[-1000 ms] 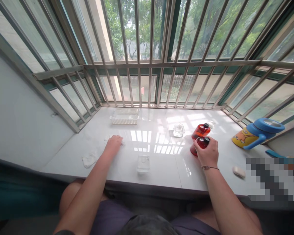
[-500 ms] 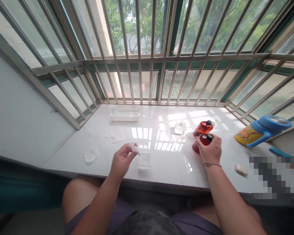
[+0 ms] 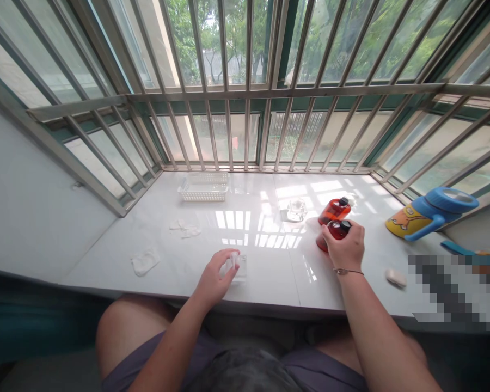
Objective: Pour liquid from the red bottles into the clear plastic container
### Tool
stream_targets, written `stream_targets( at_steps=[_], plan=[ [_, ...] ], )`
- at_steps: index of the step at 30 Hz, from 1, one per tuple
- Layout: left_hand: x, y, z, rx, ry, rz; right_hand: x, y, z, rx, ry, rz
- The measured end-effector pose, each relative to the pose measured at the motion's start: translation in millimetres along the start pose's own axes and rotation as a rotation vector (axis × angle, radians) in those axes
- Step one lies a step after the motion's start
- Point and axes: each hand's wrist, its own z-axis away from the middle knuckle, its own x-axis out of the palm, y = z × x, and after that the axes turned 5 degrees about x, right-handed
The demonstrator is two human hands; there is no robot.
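Note:
My right hand (image 3: 347, 247) is wrapped round the upper part of a red see-through bottle (image 3: 322, 243) with a black cap, which stands on the white tabletop. Right behind it is a second red bottle (image 3: 334, 210), also black-capped. My left hand (image 3: 215, 276) is closed, thumb and fingertips pinching a small whitish piece (image 3: 234, 258) whose kind I cannot make out. This pinch is over a small clear box (image 3: 242, 273), partly hidden by the fingers; whether they touch it I cannot tell.
A white perforated basket (image 3: 204, 194) sits at the back left. Thin white scraps (image 3: 187, 230) and a crumpled tissue (image 3: 145, 262) lie leftward. Beyond are a clear glass object (image 3: 296, 210), a blue-yellow cup (image 3: 428, 216) and a pale rounded object (image 3: 396, 278). Metal bars (image 3: 247, 95) close the back.
My left hand has moved right and slightly down, from beside the clear box to over it. My right hand stays on the front bottle. The whole view has shifted slightly.

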Motion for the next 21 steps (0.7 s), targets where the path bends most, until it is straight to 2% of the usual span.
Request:
stream_targets(
  at_steps=[8,15,21],
  plan=[
    [8,-9,2,-0.101,-0.039,0.081,1,0,-1,-0.001,0.006,-0.008],
    [15,-23,5,-0.168,0.048,0.232,0,-2,0,0.003,0.007,-0.007],
    [14,-22,3,-0.144,0.013,0.182,0,-1,1,0.006,0.006,-0.006]
  ],
)
